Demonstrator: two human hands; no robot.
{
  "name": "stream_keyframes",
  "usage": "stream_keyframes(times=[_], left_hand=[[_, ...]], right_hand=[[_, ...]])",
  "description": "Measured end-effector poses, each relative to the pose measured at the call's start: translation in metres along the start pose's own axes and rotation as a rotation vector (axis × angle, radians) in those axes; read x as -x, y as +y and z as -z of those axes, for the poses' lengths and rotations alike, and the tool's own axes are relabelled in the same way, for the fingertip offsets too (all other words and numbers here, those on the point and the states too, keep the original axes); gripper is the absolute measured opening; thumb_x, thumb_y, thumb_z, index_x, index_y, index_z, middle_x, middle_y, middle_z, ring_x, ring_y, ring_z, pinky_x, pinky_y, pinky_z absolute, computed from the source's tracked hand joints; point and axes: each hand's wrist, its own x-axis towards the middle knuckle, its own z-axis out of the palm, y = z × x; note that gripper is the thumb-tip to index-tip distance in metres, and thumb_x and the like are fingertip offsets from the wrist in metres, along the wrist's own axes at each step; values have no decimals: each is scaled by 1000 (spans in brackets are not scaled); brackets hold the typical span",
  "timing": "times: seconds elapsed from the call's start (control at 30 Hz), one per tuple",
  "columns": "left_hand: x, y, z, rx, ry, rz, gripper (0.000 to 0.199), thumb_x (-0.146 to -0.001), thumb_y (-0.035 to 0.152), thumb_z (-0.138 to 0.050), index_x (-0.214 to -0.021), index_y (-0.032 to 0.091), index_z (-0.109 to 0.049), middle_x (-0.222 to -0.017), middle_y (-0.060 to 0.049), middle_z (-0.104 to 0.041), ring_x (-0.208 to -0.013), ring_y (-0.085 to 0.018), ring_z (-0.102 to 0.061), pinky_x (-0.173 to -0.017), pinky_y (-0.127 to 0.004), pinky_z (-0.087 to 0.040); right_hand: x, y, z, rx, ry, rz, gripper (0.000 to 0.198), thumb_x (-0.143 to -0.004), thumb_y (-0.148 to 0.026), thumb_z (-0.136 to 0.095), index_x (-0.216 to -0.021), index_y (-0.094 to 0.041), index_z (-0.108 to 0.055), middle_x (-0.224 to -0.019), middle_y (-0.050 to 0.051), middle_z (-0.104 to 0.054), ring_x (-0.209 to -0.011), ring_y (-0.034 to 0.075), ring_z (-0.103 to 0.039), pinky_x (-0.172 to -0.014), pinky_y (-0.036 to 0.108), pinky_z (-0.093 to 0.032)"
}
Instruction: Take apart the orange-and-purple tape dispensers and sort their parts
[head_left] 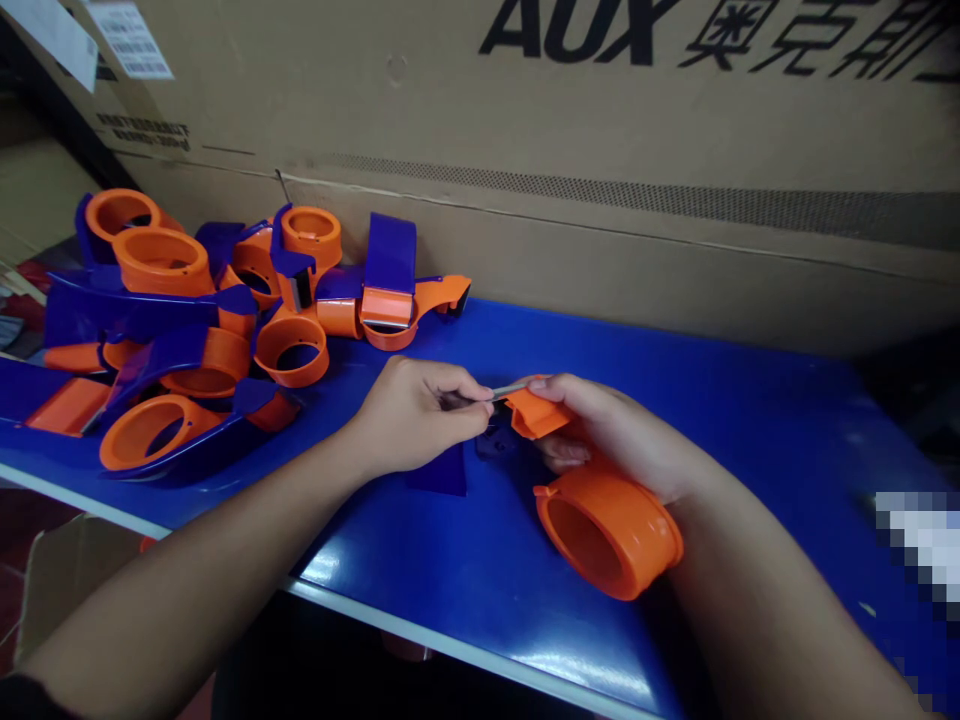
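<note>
My right hand (pixel 600 420) is wrapped round an orange tape dispenser (pixel 660 540), its round ring hanging below the palm. The dispenser's narrow end sticks out toward the left between my fingers. My left hand (pixel 420 415) is closed, with thumb and forefinger pinching a thin grey strip (pixel 510 389). The strip reaches across to my right thumb, along the top of the dispenser's narrow end; whether it is seated there I cannot tell. Below my left hand a flat dark-blue piece (pixel 446 472) lies on the table, partly hidden by the hand.
Several orange and blue tape dispensers (pixel 292 350) are heaped on the left of the blue table (pixel 720 400). Behind it stands a large cardboard box (pixel 525 240) with black lettering. A white edge (pixel 420 630) runs along the table's front, with an open cardboard carton (pixel 67 570) below left.
</note>
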Motion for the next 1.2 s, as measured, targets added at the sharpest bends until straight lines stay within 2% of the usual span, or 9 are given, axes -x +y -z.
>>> stream_keyframes(times=[0.23,0.37,0.47,0.6,0.77,0.87,1.03,1.1,1.2], left_hand=[[-3,1,3,-102,69,-15,7,-75,19,-73,-79,19,-79,-77,-1,-77,-65,-13,-66,-58,-23,-47],[-5,-5,7,-256,44,-85,9,-78,20,-70,-81,20,-79,-71,1,-74,-59,-11,-62,-55,-22,-41],[-7,-8,10,-391,36,-137,10,-80,20,-69,-82,20,-79,-71,1,-74,-60,-11,-62,-57,-23,-41],[-10,-10,12,-556,51,-141,11,-82,24,-69,-84,22,-80,-77,-1,-76,-67,-15,-65,-64,-27,-46],[-12,-13,12,-722,32,-144,14,-85,29,-68,-89,25,-81,-76,-2,-75,-69,-18,-64,-64,-29,-45],[-12,-14,11,-781,1,-130,16,-86,32,-67,-93,26,-80,-77,-2,-74,-71,-19,-64,-64,-30,-43],[-12,-12,10,-854,-11,-67,22,-89,40,-64,-101,30,-80,-75,-2,-72,-73,-20,-64,-64,-31,-43],[-12,-11,10,-854,-18,-51,23,-91,42,-62,-101,31,-79,-77,-2,-73,-75,-20,-65,-66,-32,-44],[-12,-11,10,-835,-21,-48,23,-92,42,-61,-100,31,-79,-80,-2,-74,-77,-20,-65,-69,-32,-45]], right_hand=[[3,-9,13,44,153,47,26,-79,-43,-67,-92,-21,-61,-63,-2,-51,-46,9,-30,-42,25,-23],[3,-12,19,76,304,167,21,-81,-41,-66,-86,-22,-58,-56,-5,-41,-46,11,-30,-42,27,-25],[0,-12,21,69,472,335,20,-85,-40,-63,-80,-24,-52,-57,-4,-40,-46,13,-34,-43,28,-28],[-5,-9,19,169,706,629,17,-91,-41,-58,-84,-26,-56,-62,-3,-48,-51,15,-44,-51,30,-38],[-4,-3,14,279,799,849,19,-94,-44,-57,-99,-25,-60,-80,2,-63,-68,20,-60,-63,33,-48],[-5,2,13,460,772,1024,17,-94,-39,-60,-104,-24,-61,-102,8,-68,-91,23,-66,-80,38,-52],[-16,7,22,758,518,1280,14,-88,-28,-71,-102,-25,-68,-110,8,-71,-102,25,-68,-94,44,-53],[-21,8,26,862,455,1323,14,-85,-26,-75,-99,-24,-71,-115,9,-71,-109,27,-68,-100,47,-52],[-27,9,28,1023,403,1309,6,-84,-25,-76,-91,-24,-74,-123,10,-71,-120,31,-65,-106,53,-48]])
